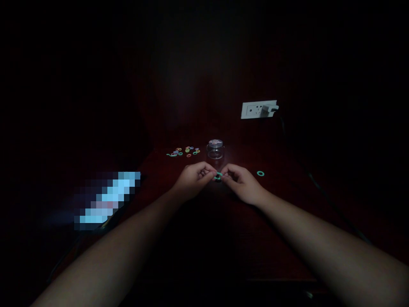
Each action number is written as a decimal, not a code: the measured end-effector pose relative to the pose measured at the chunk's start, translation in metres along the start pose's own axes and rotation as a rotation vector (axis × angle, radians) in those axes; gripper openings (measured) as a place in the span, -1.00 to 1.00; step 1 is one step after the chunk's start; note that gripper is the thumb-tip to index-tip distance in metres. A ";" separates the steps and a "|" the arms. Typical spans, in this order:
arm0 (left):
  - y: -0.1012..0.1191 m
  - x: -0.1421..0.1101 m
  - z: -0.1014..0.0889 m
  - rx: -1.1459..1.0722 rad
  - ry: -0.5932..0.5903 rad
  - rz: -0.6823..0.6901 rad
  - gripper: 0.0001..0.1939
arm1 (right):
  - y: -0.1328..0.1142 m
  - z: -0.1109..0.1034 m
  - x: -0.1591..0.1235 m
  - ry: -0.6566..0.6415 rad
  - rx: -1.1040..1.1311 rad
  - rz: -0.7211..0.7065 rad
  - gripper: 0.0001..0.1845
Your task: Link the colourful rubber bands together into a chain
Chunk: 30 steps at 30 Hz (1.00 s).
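Note:
Between my two hands, just above the dark red table, is a small green hair tie (218, 175). My left hand (197, 177) pinches its left side with thumb and forefinger. From the other side, my right hand (238, 181) grips it the same way. Directly behind them stands a clear jar (215, 150) with a patterned lid. A second green ring (260, 173) lies flat to the right of my right hand. Several small coloured hair ties (187, 150) are scattered on the table, left of the jar.
A lit, pixelated screen (111, 198) is at the left, with a cable below it. On the back wall is a white socket plate (251, 110) with a plug (270, 108) in it. A cord (335, 207) runs along the right side. The surroundings are very dark.

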<state>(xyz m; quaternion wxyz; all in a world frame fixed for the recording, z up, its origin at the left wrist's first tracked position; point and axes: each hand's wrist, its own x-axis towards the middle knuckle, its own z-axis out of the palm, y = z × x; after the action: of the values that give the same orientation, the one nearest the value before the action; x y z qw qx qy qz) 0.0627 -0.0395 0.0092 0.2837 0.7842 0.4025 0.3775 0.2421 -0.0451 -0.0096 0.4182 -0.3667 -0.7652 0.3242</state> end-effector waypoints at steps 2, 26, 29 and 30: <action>-0.001 0.000 0.000 0.009 -0.006 -0.001 -0.79 | -0.001 0.000 0.000 -0.003 0.000 0.003 -0.84; -0.005 0.001 0.001 0.056 0.010 0.076 -0.78 | -0.003 0.000 -0.002 -0.037 0.092 0.081 -0.69; -0.005 0.000 0.002 0.052 0.011 0.074 -0.80 | -0.003 0.000 -0.002 -0.037 0.103 0.067 -0.67; -0.004 0.000 0.002 0.050 0.006 0.071 -0.80 | -0.003 0.000 -0.002 -0.037 0.099 0.064 -0.66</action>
<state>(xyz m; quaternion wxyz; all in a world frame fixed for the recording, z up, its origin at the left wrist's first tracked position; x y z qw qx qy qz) 0.0623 -0.0380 0.0048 0.2493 0.8035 0.3848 0.3797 0.2415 -0.0482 -0.0080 0.4108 -0.3638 -0.7439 0.3815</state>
